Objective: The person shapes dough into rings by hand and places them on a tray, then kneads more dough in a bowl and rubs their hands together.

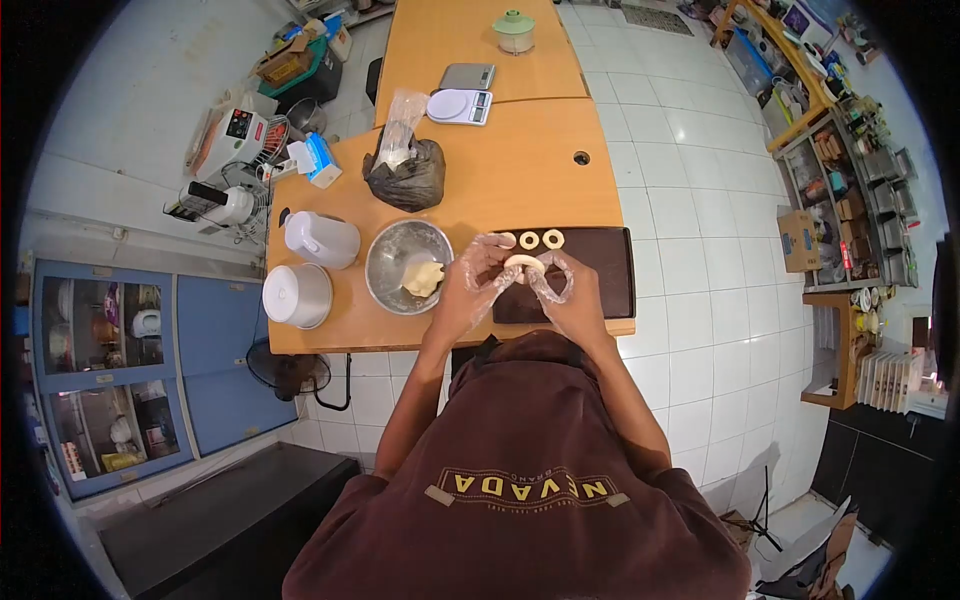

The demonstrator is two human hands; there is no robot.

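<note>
Both my hands wear clear plastic gloves and meet over the left end of a dark tray (600, 272). My left hand (468, 282) and my right hand (563, 292) hold a pale dough ring (522, 263) between their fingers. Just beyond it, two finished dough rings (541, 239) lie side by side on the tray. To the left of my left hand stands a metal bowl (390, 250) with a lump of dough (424, 278) in it.
On the wooden table (520, 170) stand a white jug (320, 238), a white lidded pot (297, 295), a black bag (405, 178) with a clear bag in it, two scales (461, 104) and a green-lidded jar (514, 32). White tiled floor lies to the right.
</note>
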